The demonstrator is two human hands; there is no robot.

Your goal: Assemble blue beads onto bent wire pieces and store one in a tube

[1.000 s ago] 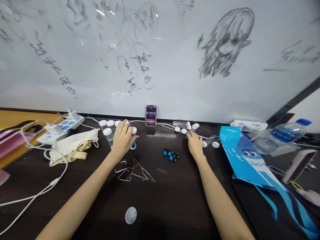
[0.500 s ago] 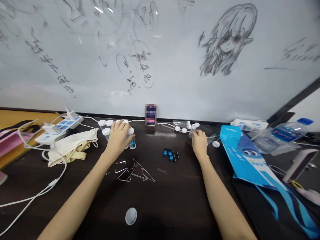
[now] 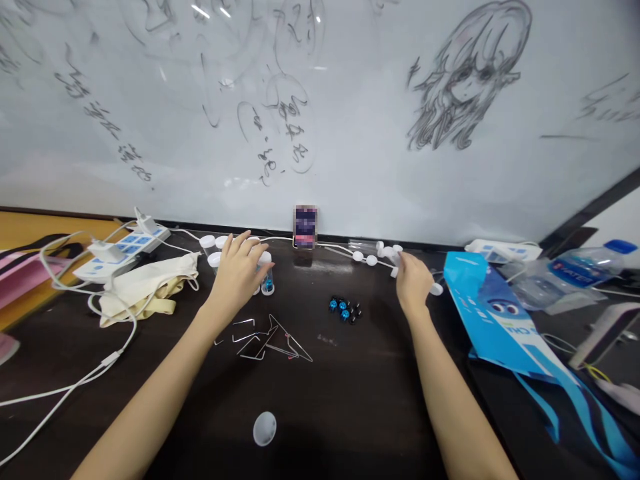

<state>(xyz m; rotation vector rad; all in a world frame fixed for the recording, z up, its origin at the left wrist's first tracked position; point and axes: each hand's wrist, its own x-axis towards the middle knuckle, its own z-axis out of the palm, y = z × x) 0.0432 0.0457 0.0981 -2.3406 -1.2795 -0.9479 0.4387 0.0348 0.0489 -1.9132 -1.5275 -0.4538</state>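
Two hands work at the back of the dark desk (image 3: 340, 407). My left hand (image 3: 239, 270) has fingers spread and thumb out, over upright clear plastic tubes with round white caps (image 3: 266, 257); contact is unclear. My right hand (image 3: 414, 283) has fingers bunched at a cluster of small white plastic pieces (image 3: 381, 249) near the foot of the whiteboard (image 3: 360, 147); I cannot tell whether they grip one. For a clean pick, I should pinch one piece at its rim and lift vertically, sparing its neighbours. Left-hand pressure should be light: the tubes could topple. I should route any transfer around the small blue-and-black parts (image 3: 344, 308) between my hands.
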